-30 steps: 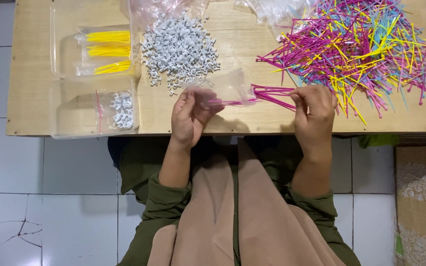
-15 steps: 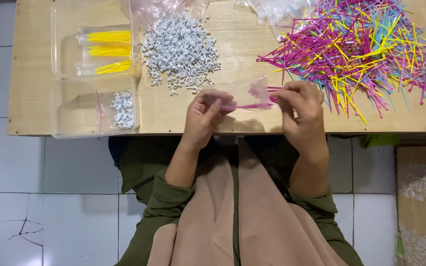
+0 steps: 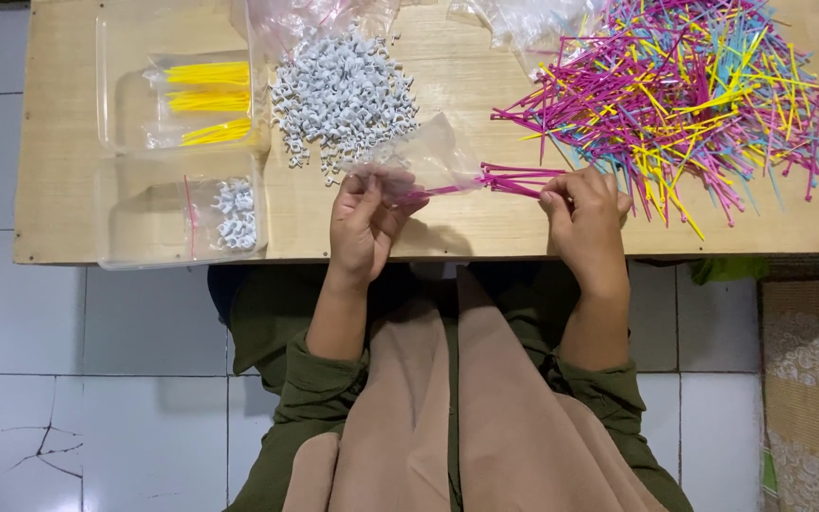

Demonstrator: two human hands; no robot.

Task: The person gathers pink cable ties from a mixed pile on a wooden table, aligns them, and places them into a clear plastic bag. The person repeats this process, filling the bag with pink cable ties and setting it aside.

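- Nearest the body, the left hand [image 3: 364, 223] pinches the mouth of a small clear plastic bag [image 3: 419, 163] between thumb and fingers, closed on the film and lifting it just above the wooden table [image 3: 466, 228].
- The right hand [image 3: 585, 210] is closed on one end of a bundle of pink sticks [image 3: 509, 180], fingers together around them; the other end of the bundle points at the bag's opening and seems to sit just inside it.
- To do this step well, in my judgement, the left hand should hold the bag mouth wide and steady while the right keeps the sticks tight and parallel, so none splay out or snag the thin film on the way in.
- Left of the hands, a clear tray [image 3: 116, 237] holds a small packed bag of white clips [image 3: 236, 214].
- Farther off, a second clear tray [image 3: 106, 104] holds packed yellow sticks [image 3: 209, 100].
- Beyond the bag lies a heap of loose white clips [image 3: 343, 95].
- On the far right, a big loose pile of pink, yellow and blue sticks [image 3: 694, 95] spreads across the table, just beyond the right hand.
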